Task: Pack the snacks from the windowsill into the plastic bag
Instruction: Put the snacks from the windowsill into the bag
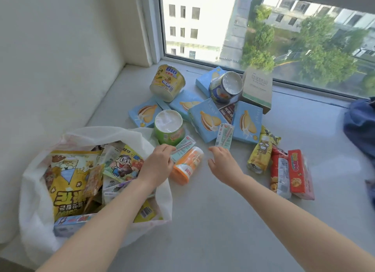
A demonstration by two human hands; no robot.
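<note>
Pale windowsill (223, 221) with snack boxes (205, 119), cups (167, 82), white plastic bag (34, 221), perhaps blue cloth (359, 125).

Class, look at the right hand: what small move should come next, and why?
Probably the right hand should close on the pale packet at its fingertips. The hand is open and holds nothing, the packet still lies on the sill, and the bag stands open nearby.

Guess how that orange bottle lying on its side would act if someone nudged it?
The orange bottle looks round and lies on its side on the smooth windowsill, so it would probably roll. Its plastic looks stiff, likely easy to grip, perhaps slightly slippery.
</note>
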